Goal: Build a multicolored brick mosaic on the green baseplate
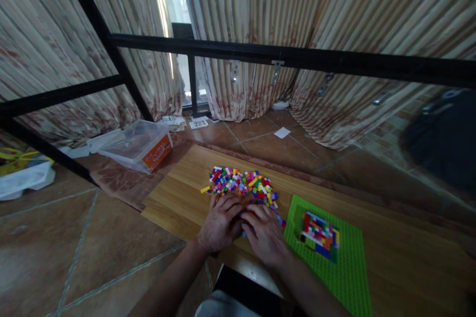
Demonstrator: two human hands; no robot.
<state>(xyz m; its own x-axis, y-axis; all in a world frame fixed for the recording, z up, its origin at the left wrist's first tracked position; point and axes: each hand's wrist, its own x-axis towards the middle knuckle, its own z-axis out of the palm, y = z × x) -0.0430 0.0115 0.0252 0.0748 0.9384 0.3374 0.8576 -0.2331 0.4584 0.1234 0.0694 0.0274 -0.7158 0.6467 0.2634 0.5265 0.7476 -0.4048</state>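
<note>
Side by side at the near edge of a pile of small toy bricks [238, 181] are my left hand [222, 223] and my right hand [263, 230]. Both have curled fingers, and their fingertips nearly meet. What lies between them is hidden behind the fingers. A bit of blue shows under the right hand's fingers. To the right, a green studded baseplate [349, 272] carries a low block of many-coloured bricks [320, 233], with the right forearm crossing in front of the plate's near left edge.
The bricks and plate rest on a wooden board [171, 203]. On the tiled floor stand a clear plastic bin [130, 143] with an orange label and a white tray [26, 178] at far left. Black metal bars [238, 52] cross before striped curtains [253, 5]. A dark shape [442, 143] is at right.
</note>
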